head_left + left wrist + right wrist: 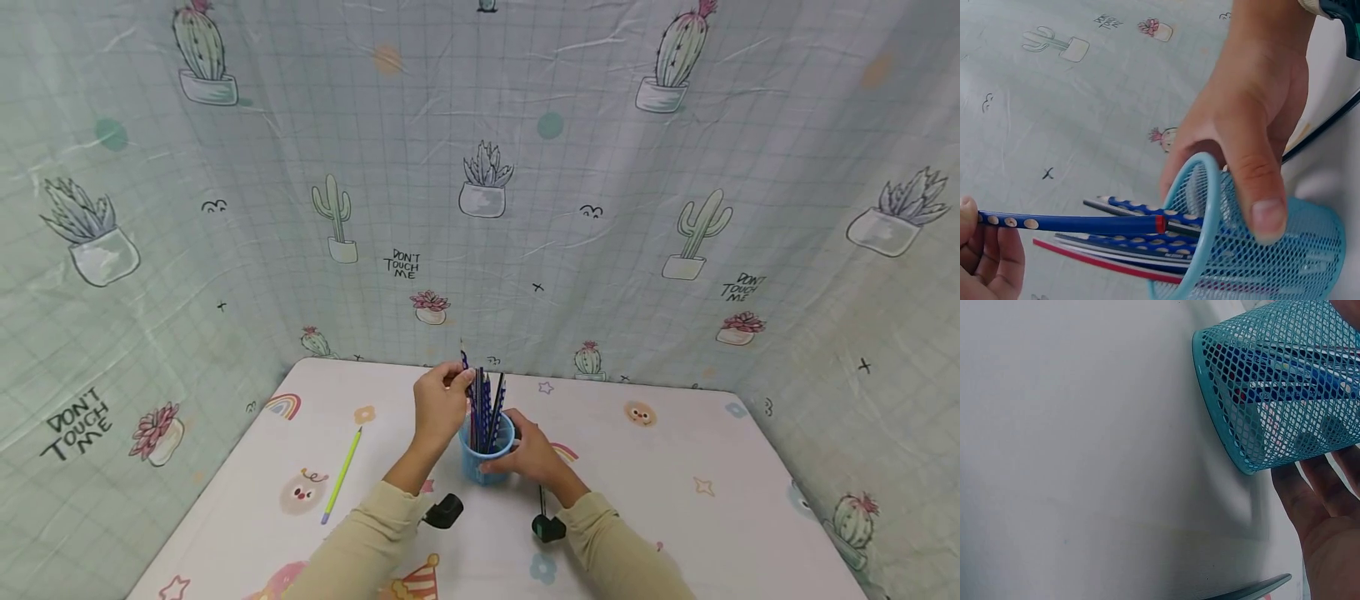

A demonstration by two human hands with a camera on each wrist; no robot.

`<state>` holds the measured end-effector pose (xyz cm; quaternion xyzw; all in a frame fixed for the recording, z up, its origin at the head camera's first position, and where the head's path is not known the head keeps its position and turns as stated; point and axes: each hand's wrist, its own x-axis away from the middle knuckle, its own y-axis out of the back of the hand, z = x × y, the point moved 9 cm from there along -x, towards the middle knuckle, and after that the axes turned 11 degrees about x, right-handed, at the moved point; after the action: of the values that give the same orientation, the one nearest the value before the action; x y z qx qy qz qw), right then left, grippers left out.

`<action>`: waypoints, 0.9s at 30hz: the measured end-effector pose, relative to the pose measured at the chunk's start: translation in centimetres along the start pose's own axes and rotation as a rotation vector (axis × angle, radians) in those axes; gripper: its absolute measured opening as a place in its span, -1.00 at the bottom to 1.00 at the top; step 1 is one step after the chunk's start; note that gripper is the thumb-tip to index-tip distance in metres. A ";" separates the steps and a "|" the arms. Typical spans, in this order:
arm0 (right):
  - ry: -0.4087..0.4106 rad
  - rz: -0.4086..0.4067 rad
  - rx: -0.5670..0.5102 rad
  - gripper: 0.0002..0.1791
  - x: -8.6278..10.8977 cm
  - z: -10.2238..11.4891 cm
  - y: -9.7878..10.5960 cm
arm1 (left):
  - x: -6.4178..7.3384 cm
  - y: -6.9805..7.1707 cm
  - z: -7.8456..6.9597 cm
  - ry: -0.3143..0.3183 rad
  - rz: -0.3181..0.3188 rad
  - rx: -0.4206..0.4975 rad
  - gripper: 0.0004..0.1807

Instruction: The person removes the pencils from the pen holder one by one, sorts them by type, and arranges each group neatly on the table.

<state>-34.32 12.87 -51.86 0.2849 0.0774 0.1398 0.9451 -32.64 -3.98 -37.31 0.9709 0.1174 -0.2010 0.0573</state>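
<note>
With my left grip point(438, 404) pinching the blue pencil point(1085, 223), red end point(1160, 224) below that grip near the mesh cup point(1310, 244) my right grip point(532, 454) clasps, a slackened pinch could drop the pencil outside the rim point(1212, 200).

"DON'T TOUCH ME" stands in dark capitals on the cactus-print backdrop point(480, 250), three times in the head view: left, centre and right. The left wrist view shows it small and tilted. Pale marks on the pencils point(1279, 393) are too small to read.
</note>
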 end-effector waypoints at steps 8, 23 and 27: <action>-0.032 0.014 0.017 -0.04 0.1 -0.2 -0.1 | -1.1 2.0 0.8 0.074 0.027 -0.001 -0.85; -0.040 0.026 0.000 -0.04 0.5 -0.3 -0.2 | -1.9 5.5 2.8 0.197 0.059 -0.056 -0.83; -0.030 0.023 -0.005 -0.05 0.4 -0.2 0.0 | -2.4 6.2 3.0 0.195 0.087 -0.099 -0.82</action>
<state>-33.93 13.06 -52.03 0.2856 0.0597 0.1466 0.9452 -34.30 -10.88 -38.66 0.9860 0.0900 -0.0967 0.1021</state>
